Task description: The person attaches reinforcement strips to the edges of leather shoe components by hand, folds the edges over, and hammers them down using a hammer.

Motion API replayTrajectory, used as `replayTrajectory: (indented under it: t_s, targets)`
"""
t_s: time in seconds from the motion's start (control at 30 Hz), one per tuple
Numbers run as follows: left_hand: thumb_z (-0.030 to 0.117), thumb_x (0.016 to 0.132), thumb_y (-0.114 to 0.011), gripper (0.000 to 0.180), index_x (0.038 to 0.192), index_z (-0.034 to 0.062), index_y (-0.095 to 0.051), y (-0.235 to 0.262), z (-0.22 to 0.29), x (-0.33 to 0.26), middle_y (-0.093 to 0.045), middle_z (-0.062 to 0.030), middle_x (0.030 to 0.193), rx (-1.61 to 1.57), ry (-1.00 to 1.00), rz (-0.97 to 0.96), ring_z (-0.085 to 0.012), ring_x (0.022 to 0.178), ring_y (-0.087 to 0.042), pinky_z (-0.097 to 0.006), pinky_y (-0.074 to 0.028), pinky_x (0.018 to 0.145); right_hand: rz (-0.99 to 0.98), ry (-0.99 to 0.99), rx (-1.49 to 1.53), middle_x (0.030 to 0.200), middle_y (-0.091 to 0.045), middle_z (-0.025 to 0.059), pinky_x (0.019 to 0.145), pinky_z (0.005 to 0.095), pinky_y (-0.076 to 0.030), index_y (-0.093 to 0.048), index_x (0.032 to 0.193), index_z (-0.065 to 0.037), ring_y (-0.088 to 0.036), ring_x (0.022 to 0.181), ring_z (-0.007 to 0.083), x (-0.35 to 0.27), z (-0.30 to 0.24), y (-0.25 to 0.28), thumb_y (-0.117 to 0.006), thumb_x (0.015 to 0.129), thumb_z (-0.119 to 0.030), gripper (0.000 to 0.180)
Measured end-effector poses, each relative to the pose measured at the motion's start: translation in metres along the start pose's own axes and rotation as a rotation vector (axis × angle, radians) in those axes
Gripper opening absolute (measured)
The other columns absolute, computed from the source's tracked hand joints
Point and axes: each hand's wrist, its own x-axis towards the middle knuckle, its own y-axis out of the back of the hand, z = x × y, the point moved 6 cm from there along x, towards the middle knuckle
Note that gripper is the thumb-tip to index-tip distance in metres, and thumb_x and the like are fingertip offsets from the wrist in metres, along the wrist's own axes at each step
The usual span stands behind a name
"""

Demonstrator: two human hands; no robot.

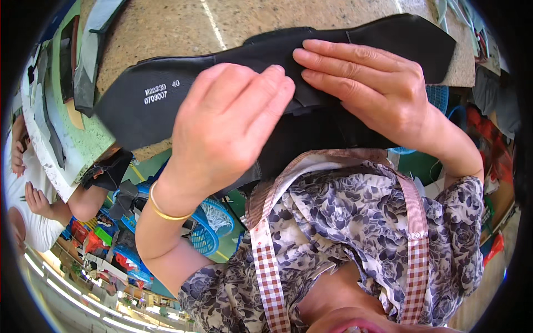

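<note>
A large black leather piece (pixel 150 97) with white printed marks lies across the edge of a speckled stone table (pixel 166 28). My left hand (pixel 222 125), a gold bangle on its wrist, covers the middle of the piece with bent fingers held together. My right hand (pixel 372 89) lies on the piece's right half, its fingers stretched flat toward the left hand. Both thumbs are hidden, seemingly under the leather. The fingertips of the two hands almost touch. My flowered blouse and checked apron straps (pixel 266 272) fill the lower part of the view.
At the left, a green-topped table (pixel 83 144) carries dark leather strips (pixel 89 55). Another person in a white top (pixel 28 216) sits beside it, hands near the edge. Blue plastic baskets (pixel 208 227) stand on the floor below. More material lies at the far right.
</note>
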Motion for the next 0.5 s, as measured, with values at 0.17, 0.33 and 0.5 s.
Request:
replayTrajectory:
  t_s: [0.17, 0.33, 0.5]
  targets:
    - [0.002, 0.063, -0.074, 0.040, 0.103, 0.0027, -0.070, 0.002, -0.007, 0.002, -0.067, -0.0096, 0.102, -0.131, 0.115, -0.102, -0.0278, 0.086, -0.061, -0.036, -0.051, 0.076, 0.012, -0.005, 0.050, 0.116, -0.069, 0.0134, 0.092, 0.0360, -0.055, -0.070, 0.103, 0.001, -0.065, 0.113, 0.0285, -0.002, 0.001, -0.002, -0.066, 0.073, -0.005, 0.031]
    - [0.003, 0.065, -0.070, 0.024, 0.089, 0.0009, -0.067, -0.006, 0.019, 0.016, -0.066, -0.0081, 0.087, -0.033, -0.026, -0.091, -0.0249, 0.080, -0.064, -0.034, -0.054, 0.070, 0.008, 0.050, 0.007, 0.128, -0.063, 0.0134, 0.100, 0.0395, -0.049, -0.065, 0.118, 0.001, -0.059, 0.122, 0.0285, -0.013, 0.000, -0.004, -0.068, 0.078, -0.013, 0.042]
    - [0.003, 0.064, -0.070, 0.023, 0.086, 0.0018, -0.067, 0.005, 0.015, 0.015, -0.065, -0.0072, 0.084, -0.005, -0.009, -0.115, -0.0214, 0.076, -0.063, -0.030, -0.052, 0.065, -0.058, -0.208, -0.341, 0.144, -0.051, 0.0059, 0.110, 0.0402, -0.039, -0.052, 0.138, -0.007, -0.048, 0.134, 0.0230, -0.068, 0.037, 0.027, -0.073, 0.072, -0.030, 0.073]
